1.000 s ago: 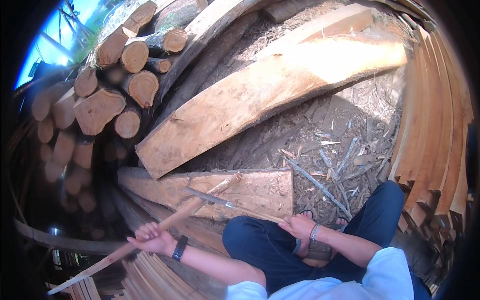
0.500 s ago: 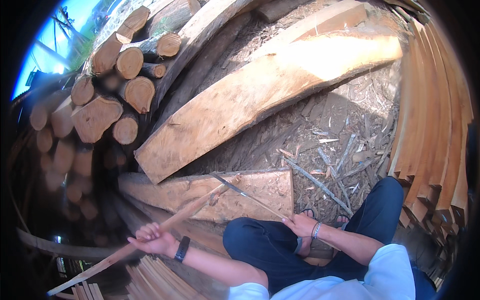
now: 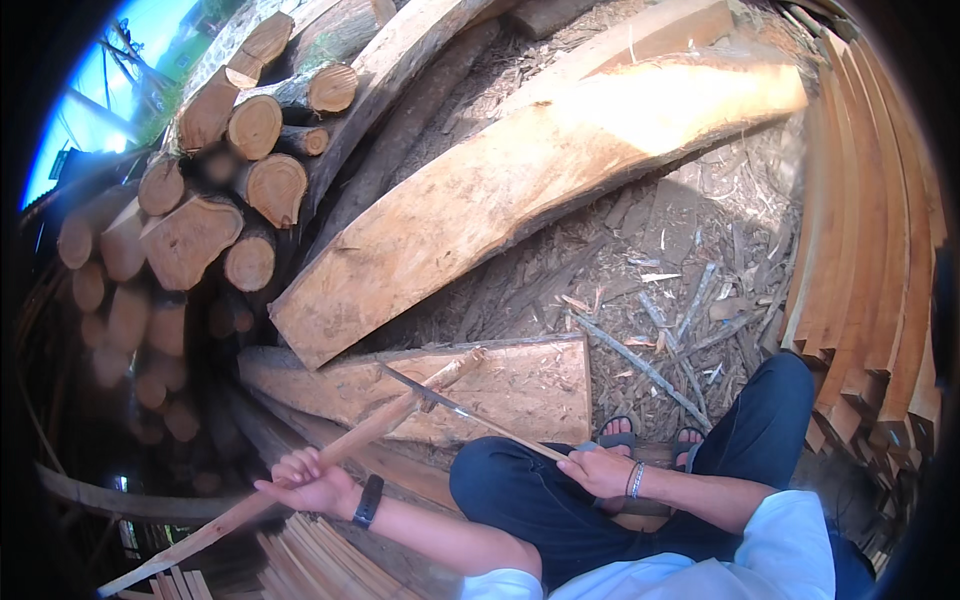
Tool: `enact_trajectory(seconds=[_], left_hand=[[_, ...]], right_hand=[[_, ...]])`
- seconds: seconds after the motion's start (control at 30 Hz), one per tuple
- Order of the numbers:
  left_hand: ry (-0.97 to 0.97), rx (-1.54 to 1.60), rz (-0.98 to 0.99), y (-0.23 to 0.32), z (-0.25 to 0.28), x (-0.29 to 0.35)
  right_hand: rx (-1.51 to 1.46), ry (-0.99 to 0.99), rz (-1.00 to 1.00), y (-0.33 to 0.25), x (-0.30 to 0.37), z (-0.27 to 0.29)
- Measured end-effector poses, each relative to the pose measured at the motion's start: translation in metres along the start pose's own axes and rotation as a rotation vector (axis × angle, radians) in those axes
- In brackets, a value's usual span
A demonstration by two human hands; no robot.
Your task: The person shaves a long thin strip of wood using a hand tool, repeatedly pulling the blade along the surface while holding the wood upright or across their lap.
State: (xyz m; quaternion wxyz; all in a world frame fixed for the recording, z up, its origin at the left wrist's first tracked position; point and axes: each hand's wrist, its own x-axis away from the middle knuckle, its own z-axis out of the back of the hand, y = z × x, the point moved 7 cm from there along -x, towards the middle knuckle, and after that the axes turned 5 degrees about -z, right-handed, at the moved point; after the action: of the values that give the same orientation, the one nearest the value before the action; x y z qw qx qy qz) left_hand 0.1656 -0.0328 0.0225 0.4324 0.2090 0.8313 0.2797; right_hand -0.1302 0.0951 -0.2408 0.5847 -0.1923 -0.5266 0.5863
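Note:
My left hand [image 3: 312, 484] is closed round a long, pale wooden stick [image 3: 365, 430], which slants from the lower left up to the middle. Its far end lies over a short, thick plank [image 3: 530, 375]. In my right hand [image 3: 600, 471] is a long, slim knife [image 3: 462, 410], its dark blade pointing up and left. The blade crosses the stick beyond my left hand and appears to touch it, near its far end. My fingers hide part of the handle.
Stacked logs [image 3: 275, 190] stand at the far left. A large curved slab [image 3: 450, 220] lies ahead, with sticks [image 3: 640, 365] and wood chips to its right. Long boards [image 3: 850, 230] are piled along the right, and thin slats [image 3: 315, 560] lie below my left forearm.
The knife has moved left and slightly down, its blade now crossing the stick closer to my left hand. My right hand has shifted slightly the same way. The left hand has barely moved.

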Motion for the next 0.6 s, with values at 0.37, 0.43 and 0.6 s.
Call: enact_trajectory(seconds=[0.37, 0.43, 0.6], left_hand=[[-0.061, 0.065, 0.042, -0.006, -0.019, 0.005], [-0.019, 0.042, 0.025, -0.006, -0.020, 0.008], [-0.020, 0.055, 0.031, -0.009, -0.020, 0.007]], right_hand=[[0.115, 0.138, -0.115, 0.049, -0.024, -0.003], [0.099, 0.071, -0.276, 0.081, -0.035, -0.004], [0.100, 0.106, -0.183, 0.073, -0.029, -0.002]])
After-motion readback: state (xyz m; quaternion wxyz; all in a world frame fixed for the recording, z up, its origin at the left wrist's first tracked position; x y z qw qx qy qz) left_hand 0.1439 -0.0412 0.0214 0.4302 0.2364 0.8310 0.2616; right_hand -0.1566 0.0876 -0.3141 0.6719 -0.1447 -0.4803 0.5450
